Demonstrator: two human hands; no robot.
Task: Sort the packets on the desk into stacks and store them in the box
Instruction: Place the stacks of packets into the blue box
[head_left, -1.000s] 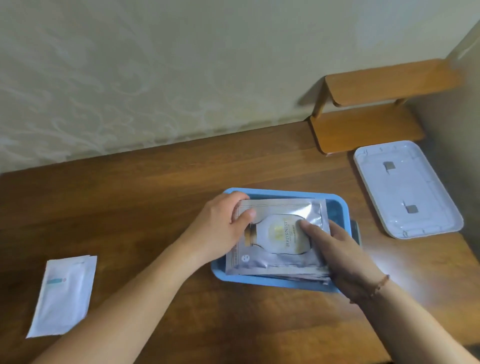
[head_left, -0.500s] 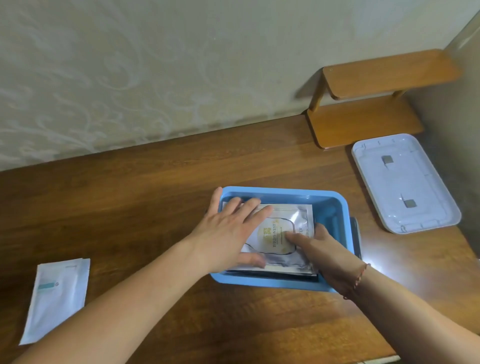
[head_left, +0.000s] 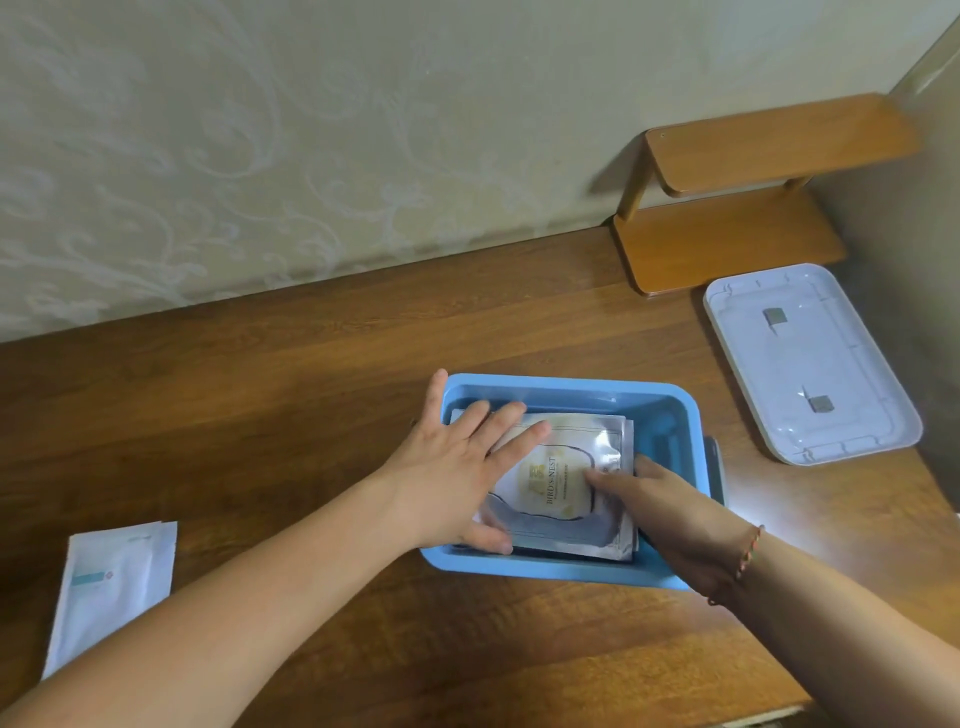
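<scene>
While the desk (head_left: 311, 395) carries the blue box (head_left: 675, 415) near its right edge, the silver stack (head_left: 566, 483) lies inside, long axis front-to-back. White packets (head_left: 111, 587) wait at the front-left corner, nearest the left hand (head_left: 457, 467), splayed flat; right hand (head_left: 670, 514) presses flat, holding nothing.

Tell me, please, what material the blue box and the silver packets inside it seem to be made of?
The blue box looks like moulded plastic: uniform colour, rounded corners, soft sheen. The silver packets seem to be metallised foil or foil-laminated film: their surface is mirror-like and creased, with bright reflections. The exact film type cannot be told.
</scene>
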